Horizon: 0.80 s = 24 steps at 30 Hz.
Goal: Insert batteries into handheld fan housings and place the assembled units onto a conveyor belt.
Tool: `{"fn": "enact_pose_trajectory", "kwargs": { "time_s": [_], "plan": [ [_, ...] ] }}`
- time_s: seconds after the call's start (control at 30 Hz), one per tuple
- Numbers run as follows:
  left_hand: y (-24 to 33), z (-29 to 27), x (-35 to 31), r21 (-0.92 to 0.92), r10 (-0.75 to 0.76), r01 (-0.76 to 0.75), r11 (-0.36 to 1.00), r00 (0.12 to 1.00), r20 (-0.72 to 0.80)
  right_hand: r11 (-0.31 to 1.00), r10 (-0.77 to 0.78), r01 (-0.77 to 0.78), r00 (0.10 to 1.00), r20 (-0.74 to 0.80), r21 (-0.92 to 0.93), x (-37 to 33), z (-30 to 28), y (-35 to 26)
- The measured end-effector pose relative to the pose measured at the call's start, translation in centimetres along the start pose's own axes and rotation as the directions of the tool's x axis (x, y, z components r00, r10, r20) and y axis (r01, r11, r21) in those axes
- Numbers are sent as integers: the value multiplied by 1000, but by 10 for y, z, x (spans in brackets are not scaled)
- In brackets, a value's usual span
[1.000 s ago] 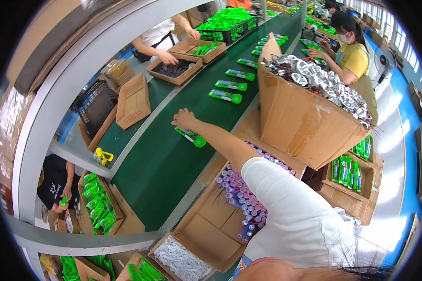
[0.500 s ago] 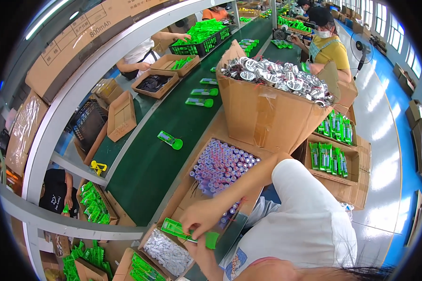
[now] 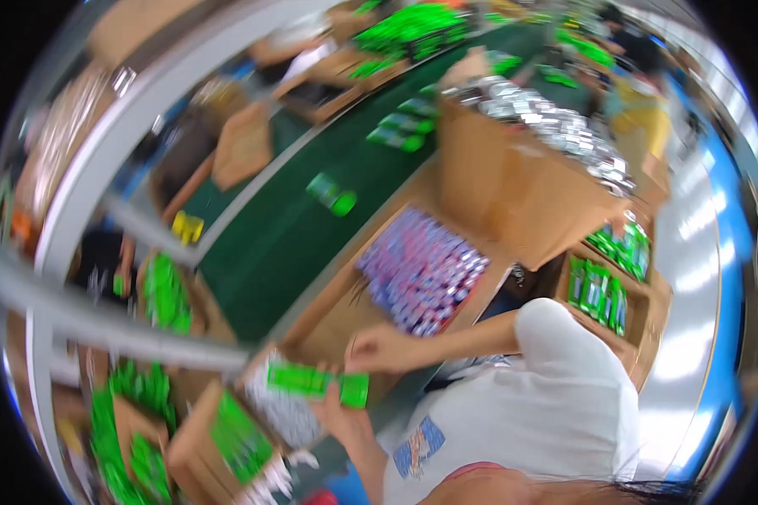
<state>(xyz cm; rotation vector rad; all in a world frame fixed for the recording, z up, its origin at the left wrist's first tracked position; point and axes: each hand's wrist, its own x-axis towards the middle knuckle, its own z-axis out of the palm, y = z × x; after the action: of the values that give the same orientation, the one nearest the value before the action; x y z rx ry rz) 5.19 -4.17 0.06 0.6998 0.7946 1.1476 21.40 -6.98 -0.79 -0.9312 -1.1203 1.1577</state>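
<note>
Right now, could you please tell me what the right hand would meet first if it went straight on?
Probably the long green plastic casing in the left hand, though blur leaves depth unclear.

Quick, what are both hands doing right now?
Left hand: holding a green piece.
Right hand: curled close by; too blurred to tell if it's holding anything.

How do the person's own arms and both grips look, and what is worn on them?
Both the left grip and the right grip are human hands with no glove to be seen. The right forearm is bare below a plain white short sleeve. The left forearm is bare too; its sleeve cannot be made out. Blur hides small details.
</note>
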Motion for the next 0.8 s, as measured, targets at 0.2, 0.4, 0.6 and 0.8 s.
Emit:
{"fn": "enact_pose_trajectory", "kwargs": {
  "time_s": [0.2, 0.4, 0.6, 0.8],
  "plan": [
    [5, 13, 4, -145, -105, 138, 980, 970, 218, 976, 219, -210, 953, -210, 65, 6, -13, -15],
    [12, 6, -1, -225, -143, 183, 957, 973, 183, 972, 220, -227, 969, -114, -53, 13, -10, -5],
    [-2, 14, -14, 488, 165, -276, 828, 952, 258, 959, 96, -67, 991, 93, -274, 19, 12, -40],
    [-10, 1, -10, 246, -54, 6, 969, 981, 188, 546, -462, 379, 880, 109, -747, 12, 25, -37]
  ]
}}
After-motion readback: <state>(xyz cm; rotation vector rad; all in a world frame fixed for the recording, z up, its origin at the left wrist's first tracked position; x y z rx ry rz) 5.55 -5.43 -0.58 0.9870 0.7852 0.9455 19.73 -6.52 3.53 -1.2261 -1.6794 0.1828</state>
